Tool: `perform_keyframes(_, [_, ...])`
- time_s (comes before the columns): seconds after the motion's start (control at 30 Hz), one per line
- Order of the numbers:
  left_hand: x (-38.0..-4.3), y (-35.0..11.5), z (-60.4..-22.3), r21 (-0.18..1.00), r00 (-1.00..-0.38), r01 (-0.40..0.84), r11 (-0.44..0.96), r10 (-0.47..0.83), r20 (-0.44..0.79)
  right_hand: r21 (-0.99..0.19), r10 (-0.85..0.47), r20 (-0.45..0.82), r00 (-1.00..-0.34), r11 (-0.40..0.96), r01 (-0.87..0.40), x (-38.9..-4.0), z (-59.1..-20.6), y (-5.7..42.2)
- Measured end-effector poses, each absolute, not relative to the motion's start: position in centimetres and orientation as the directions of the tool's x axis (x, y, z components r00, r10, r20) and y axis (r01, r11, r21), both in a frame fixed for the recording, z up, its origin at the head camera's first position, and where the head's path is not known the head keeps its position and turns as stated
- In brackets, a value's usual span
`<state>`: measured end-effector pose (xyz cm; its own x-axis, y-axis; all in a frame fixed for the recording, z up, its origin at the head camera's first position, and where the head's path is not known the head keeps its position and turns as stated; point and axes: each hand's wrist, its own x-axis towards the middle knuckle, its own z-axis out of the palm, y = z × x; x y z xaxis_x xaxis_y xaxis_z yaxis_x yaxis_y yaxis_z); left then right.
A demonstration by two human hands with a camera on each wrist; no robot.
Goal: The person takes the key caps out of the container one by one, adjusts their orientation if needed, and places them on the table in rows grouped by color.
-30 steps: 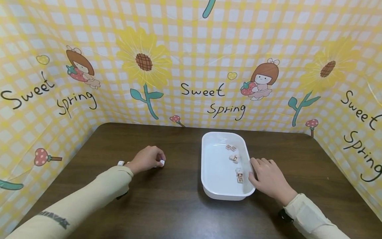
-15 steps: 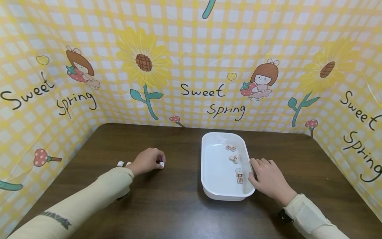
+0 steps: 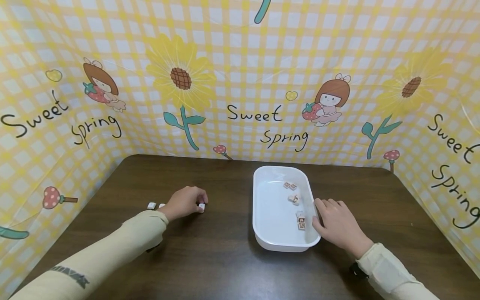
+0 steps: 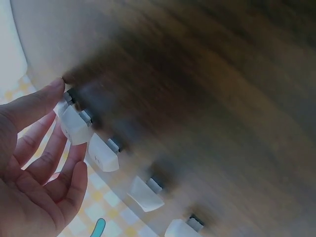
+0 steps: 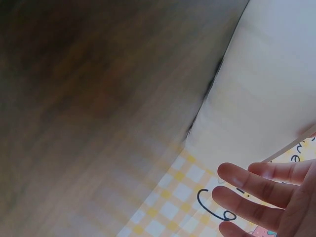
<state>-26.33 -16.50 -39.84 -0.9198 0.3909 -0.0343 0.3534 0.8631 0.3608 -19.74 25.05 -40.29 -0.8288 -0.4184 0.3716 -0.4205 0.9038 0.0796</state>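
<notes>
My left hand is low over the left part of the table, its thumb and fingertips pinching a small white keycap. In the left wrist view, that keycap stands at the end of a slanting row, right beside another white keycap. More keycaps follow in the row, each white and tapered with a darker part underneath. My right hand rests at the right rim of a white tray, fingers loosely extended. The right wrist view shows its fingers spread beside the tray's outer wall.
Several small white-and-brown square pieces lie inside the tray toward its right side. Two white keycaps show left of my left wrist. A checkered yellow cloth hangs behind and beside the brown table.
My left hand has come slightly down toward me, and the pinched keycap has shifted a little left, toward the row. The right hand and the tray have stayed in place.
</notes>
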Motion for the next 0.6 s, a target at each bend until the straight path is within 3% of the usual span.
perform_keyframes(0.33, [-26.6, -16.5, -39.5, 0.343, -0.909, 0.384, 0.857, 0.416, -0.022, 0.072, -0.412, 0.369, -0.833, 0.906, -0.416, -19.7, -40.3, 25.0])
perform_keyframes(0.6, [-26.4, -12.3, -33.5, 0.364, -0.883, 0.457, 0.812, 0.464, 0.074, 0.074, -0.414, 0.371, -0.831, 0.905, -0.418, -19.7, -40.3, 25.1])
